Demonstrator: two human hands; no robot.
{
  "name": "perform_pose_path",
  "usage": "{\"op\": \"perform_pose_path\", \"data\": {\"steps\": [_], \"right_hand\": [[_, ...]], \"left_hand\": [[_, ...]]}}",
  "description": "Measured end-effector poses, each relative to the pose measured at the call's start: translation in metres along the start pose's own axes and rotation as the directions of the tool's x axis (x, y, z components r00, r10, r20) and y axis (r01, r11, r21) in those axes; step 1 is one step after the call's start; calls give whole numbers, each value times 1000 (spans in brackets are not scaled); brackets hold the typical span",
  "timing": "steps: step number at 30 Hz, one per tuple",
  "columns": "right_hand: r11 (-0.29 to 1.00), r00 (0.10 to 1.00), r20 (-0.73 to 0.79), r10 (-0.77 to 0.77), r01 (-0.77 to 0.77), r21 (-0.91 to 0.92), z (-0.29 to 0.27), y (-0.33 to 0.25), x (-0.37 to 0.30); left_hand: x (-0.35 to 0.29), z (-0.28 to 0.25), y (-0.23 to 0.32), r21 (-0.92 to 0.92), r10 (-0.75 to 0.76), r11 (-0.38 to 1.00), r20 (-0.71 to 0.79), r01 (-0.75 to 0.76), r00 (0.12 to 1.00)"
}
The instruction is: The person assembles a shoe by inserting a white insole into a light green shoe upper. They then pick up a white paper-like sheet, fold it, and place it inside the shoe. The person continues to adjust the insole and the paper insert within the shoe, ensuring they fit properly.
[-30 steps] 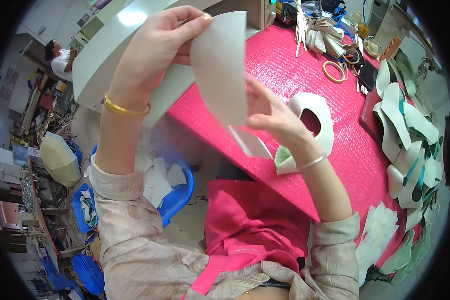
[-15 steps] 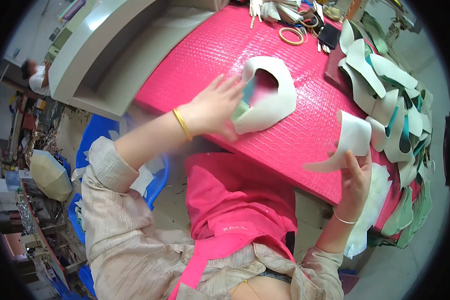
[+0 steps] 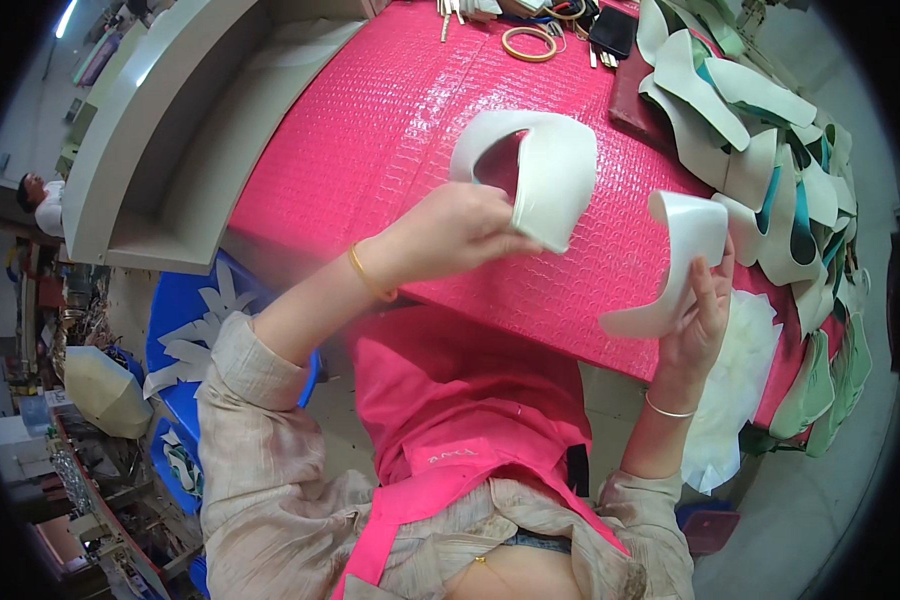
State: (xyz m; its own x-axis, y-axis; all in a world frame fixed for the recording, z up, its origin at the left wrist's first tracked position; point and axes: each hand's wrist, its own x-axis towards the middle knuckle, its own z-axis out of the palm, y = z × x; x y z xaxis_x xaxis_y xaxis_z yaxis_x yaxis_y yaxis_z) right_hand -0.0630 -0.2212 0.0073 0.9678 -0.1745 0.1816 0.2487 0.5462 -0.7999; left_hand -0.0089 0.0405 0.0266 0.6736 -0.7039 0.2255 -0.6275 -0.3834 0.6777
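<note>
My left hand [image 3: 467, 228], with a gold bangle on its wrist, pinches the near edge of a white shoe upper [image 3: 562, 165]. The upper is a curved loop with an opening in its middle, lifted and tilted over the pink table [image 3: 370, 130]. My right hand [image 3: 698, 310] is closed on a curved white shoe piece [image 3: 700, 235], thumb and fingers on its near part. One narrow end of this piece points left over the table's near edge. The two pieces are apart.
Stacked white and green shoe uppers [image 3: 760, 170] line the table's right side. White sheets [image 3: 735, 390] hang at the near right edge. A tape roll [image 3: 529, 43] and black phone [image 3: 613, 32] lie at the back. A grey cabinet [image 3: 185, 130] and blue bin [image 3: 175, 300] stand left.
My left hand has gone from open fingers beside the upper to a grip on its near edge, raising and tilting it. My right hand still holds its white piece.
</note>
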Motion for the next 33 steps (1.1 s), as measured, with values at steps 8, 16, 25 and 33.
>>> {"op": "perform_pose_path", "data": {"steps": [8, 16, 25, 33], "right_hand": [[904, 920, 103, -379, 391, -170, 64, 9, 22], [885, 870, 304, -389, 444, -137, 112, 21, 42], [880, 878, 348, -330, 419, -223, 112, 23, 35], [838, 880, 320, -351, 447, -312, 108, 24, 31]], "left_hand": [[18, 1, 27, -868, -389, 494, -261, -38, 884], [12, 4, 37, -924, -275, 326, -296, -201, 915], [3, 9, 32, -947, -202, 206, -289, -248, 936], [9, 11, 54, -859, -359, 497, -331, -121, 873]]}}
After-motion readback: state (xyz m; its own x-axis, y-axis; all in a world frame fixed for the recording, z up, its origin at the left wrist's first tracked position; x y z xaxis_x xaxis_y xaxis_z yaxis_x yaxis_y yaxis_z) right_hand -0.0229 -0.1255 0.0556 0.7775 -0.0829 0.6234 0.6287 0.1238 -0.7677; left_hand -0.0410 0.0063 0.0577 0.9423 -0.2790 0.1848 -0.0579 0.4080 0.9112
